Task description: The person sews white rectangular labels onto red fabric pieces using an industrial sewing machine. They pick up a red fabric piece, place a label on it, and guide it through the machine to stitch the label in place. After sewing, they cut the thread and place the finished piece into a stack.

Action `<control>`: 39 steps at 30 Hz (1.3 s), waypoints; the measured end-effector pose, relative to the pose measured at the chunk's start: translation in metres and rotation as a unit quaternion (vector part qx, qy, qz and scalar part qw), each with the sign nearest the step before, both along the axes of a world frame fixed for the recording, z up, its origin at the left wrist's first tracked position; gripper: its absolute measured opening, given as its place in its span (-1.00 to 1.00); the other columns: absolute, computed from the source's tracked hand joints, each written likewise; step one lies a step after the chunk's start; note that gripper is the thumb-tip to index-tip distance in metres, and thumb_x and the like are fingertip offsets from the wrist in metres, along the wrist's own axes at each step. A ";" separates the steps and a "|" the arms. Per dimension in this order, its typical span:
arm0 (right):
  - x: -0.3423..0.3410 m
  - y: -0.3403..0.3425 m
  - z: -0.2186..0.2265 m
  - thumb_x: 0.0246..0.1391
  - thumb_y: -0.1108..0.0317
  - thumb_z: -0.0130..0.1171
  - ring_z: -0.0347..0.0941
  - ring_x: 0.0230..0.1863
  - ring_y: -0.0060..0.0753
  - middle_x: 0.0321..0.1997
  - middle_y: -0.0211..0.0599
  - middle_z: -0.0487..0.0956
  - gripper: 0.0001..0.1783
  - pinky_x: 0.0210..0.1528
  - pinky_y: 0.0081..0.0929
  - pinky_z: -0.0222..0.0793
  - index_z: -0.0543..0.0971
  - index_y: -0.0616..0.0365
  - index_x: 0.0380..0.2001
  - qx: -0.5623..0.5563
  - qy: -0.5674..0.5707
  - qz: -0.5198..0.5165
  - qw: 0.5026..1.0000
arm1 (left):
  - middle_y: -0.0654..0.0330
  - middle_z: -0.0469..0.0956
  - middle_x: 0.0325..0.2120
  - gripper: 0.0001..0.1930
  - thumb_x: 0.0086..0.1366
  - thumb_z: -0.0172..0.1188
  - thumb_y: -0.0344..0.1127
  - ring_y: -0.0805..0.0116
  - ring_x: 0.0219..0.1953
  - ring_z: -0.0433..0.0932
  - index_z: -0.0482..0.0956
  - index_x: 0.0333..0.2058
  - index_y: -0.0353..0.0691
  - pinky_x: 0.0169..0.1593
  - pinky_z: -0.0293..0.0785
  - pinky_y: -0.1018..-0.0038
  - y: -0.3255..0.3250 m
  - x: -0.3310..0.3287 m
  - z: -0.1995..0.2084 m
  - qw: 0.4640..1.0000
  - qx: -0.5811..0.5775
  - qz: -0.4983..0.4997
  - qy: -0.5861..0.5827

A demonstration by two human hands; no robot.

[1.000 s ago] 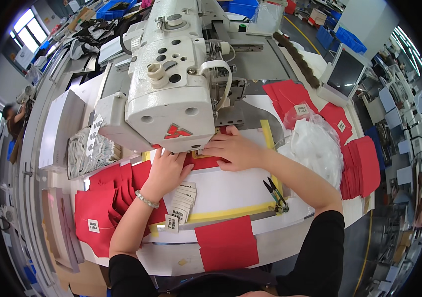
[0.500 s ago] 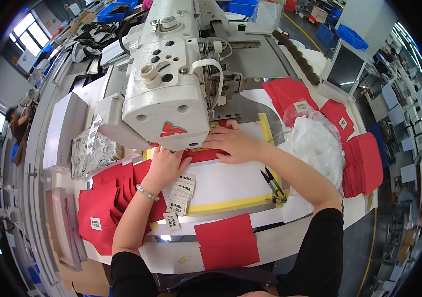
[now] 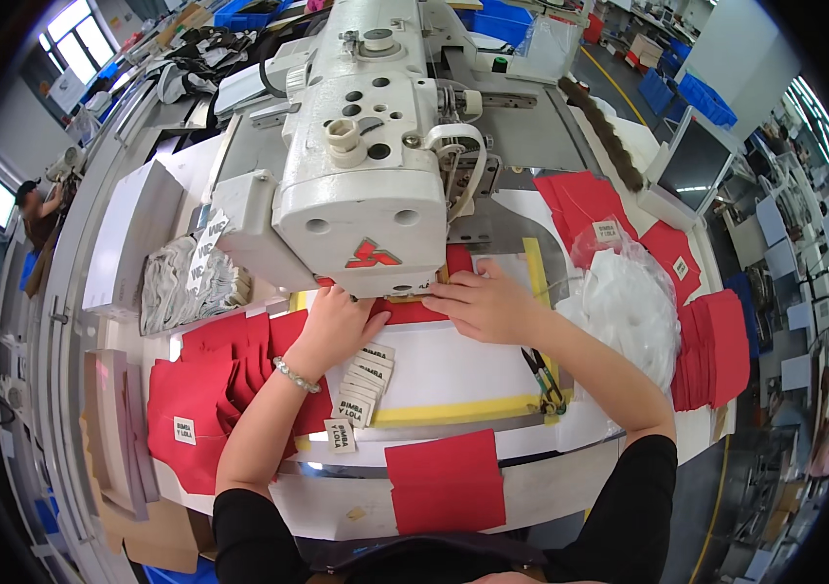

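Under the head of a white sewing machine (image 3: 364,219), a red fabric piece (image 3: 413,311) lies on the work plate. My left hand (image 3: 339,326) rests on its left part, thumb spread toward the middle, fingertips partly hidden by the machine head. On the other side my right hand (image 3: 490,304) lies on the fabric with fingers stretched toward the needle area, which the machine head hides. Several off-white labels (image 3: 366,382) with dark print overlap in a row beside my left wrist. Green-handled thread snips (image 3: 545,382) lie near my right forearm.
Red fabric pieces are stacked at left (image 3: 202,414) and right (image 3: 709,350). A single red piece (image 3: 447,482) lies at the front edge. White plastic bags (image 3: 624,316) sit right of my forearm. A box of labels (image 3: 186,292) and a monitor (image 3: 695,161) flank the machine.
The whole view has shifted, so the machine appears farther right. My right hand has moved slightly nearer and left relative to the machine. My left hand remains on the fabric.
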State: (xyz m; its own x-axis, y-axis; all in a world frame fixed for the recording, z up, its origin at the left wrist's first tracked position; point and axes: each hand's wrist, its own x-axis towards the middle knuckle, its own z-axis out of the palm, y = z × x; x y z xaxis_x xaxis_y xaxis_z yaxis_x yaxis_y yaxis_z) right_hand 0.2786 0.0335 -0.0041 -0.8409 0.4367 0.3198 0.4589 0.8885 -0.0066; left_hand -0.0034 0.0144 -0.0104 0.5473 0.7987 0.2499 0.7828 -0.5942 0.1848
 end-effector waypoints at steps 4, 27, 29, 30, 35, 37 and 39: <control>-0.011 -0.001 -0.004 0.02 0.28 0.19 0.41 0.02 -0.42 0.14 -0.46 0.54 -0.59 0.11 -0.22 0.17 0.57 -0.07 0.01 0.001 0.001 0.033 0.999 | 0.02 0.49 -0.08 -0.59 0.21 0.23 -0.13 0.04 0.04 0.39 0.56 -0.08 -0.32 0.13 0.27 0.18 -0.010 -0.011 0.006 0.998 -0.029 0.023 0.047; -0.031 -0.004 -0.010 0.08 0.28 0.19 0.41 0.04 -0.38 0.10 -0.45 0.56 -0.70 0.11 -0.30 0.20 0.52 0.03 -0.09 -0.085 0.060 0.041 0.994 | 0.48 0.60 -0.07 -0.68 0.24 0.16 -0.26 0.45 -0.05 0.49 0.59 -0.01 0.01 -0.03 0.33 0.38 -0.003 -0.017 0.005 0.990 0.077 -0.110 0.031; -0.031 -0.004 -0.009 0.07 0.28 0.19 0.40 0.06 -0.35 0.10 -0.43 0.55 -0.69 0.12 -0.28 0.20 0.51 0.03 -0.09 -0.092 0.062 0.043 0.993 | 0.49 0.59 -0.06 -0.69 0.26 0.15 -0.25 0.44 -0.04 0.49 0.58 -0.01 0.06 -0.04 0.34 0.36 -0.002 -0.016 0.008 0.994 0.032 -0.103 0.035; -0.031 -0.004 -0.009 0.07 0.27 0.19 0.40 0.07 -0.34 0.10 -0.42 0.55 -0.69 0.12 -0.27 0.20 0.50 0.04 -0.09 -0.095 0.062 0.044 0.993 | 0.49 0.59 -0.06 -0.69 0.27 0.14 -0.25 0.43 -0.03 0.49 0.58 0.00 0.08 -0.04 0.35 0.35 -0.001 -0.015 0.009 0.994 0.008 -0.100 0.036; -0.030 -0.001 -0.012 0.04 0.27 0.22 0.39 0.11 -0.27 0.10 -0.37 0.55 -0.66 0.13 -0.23 0.19 0.48 0.06 -0.10 -0.098 0.075 0.041 0.992 | 0.41 0.61 -0.10 -0.69 0.24 0.18 -0.28 0.38 -0.02 0.52 0.61 -0.02 0.11 -0.06 0.34 0.28 0.008 -0.010 0.007 0.990 -0.055 -0.125 -0.034; -0.030 0.000 -0.010 0.03 0.27 0.22 0.39 0.11 -0.27 0.10 -0.37 0.55 -0.66 0.13 -0.23 0.19 0.48 0.07 -0.10 -0.099 0.074 0.044 0.991 | 0.41 0.62 -0.13 -0.73 0.23 0.20 -0.27 0.39 -0.04 0.53 0.64 -0.08 0.11 -0.07 0.34 0.29 0.009 -0.009 0.004 0.989 -0.033 -0.132 -0.057; -0.030 0.000 -0.008 0.03 0.28 0.22 0.39 0.09 -0.28 0.09 -0.39 0.56 -0.66 0.12 -0.25 0.20 0.48 0.07 -0.11 -0.098 0.069 0.045 0.992 | 0.43 0.64 -0.16 -0.78 0.22 0.22 -0.25 0.41 -0.06 0.54 0.67 -0.15 0.08 -0.06 0.34 0.30 0.007 -0.008 0.003 0.990 -0.008 -0.124 -0.061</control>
